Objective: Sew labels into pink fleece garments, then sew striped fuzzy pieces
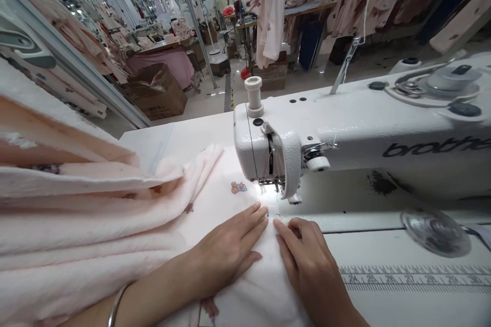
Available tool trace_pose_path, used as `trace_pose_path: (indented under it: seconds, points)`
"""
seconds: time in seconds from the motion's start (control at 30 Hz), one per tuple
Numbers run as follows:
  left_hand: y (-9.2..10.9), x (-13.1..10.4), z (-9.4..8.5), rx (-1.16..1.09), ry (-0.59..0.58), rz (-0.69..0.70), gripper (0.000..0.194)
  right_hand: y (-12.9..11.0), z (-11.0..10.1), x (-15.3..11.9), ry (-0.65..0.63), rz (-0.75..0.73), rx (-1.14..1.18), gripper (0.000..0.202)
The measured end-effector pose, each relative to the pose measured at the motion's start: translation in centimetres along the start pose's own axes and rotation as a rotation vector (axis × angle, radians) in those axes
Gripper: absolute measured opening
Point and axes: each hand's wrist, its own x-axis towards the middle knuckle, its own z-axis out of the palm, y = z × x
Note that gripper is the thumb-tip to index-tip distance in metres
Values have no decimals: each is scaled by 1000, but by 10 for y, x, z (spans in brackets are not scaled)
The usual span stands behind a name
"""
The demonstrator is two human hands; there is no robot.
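Pale pink plush fabric (207, 214) with small printed figures lies under the needle area of a white sewing machine (264, 138). My left hand (233, 245) rests flat on the fabric, fingers stretched toward the needle. Just right of it, my right hand (307, 255) holds the fabric's edge between thumb and forefinger, its other fingers curled. Both hands are in front of the presser foot, close together but apart. The machine's lamp brightens the fabric there, and the needle itself is hard to make out.
Thick folds of the fabric are heaped at the left. A ruler strip (414, 278) runs along the table's right front, below a clear round disc (435, 232). Behind stand a metal pole (197, 25), a cardboard box (157, 92) and hanging pink garments (270, 15).
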Motion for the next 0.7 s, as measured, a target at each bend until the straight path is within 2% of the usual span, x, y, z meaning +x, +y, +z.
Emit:
trace_pose_path:
  seconds: [0.1, 0.27, 0.7]
  points:
    - [-6, -2, 8, 20, -60, 33, 54, 0, 1, 0, 8, -4, -4, 22]
    - [-13, -3, 15, 4, -68, 50, 54, -2, 0, 0, -2, -2, -3, 22]
    - [-14, -4, 16, -42, -95, 28, 57, -2, 2, -3, -17, -1, -28, 24]
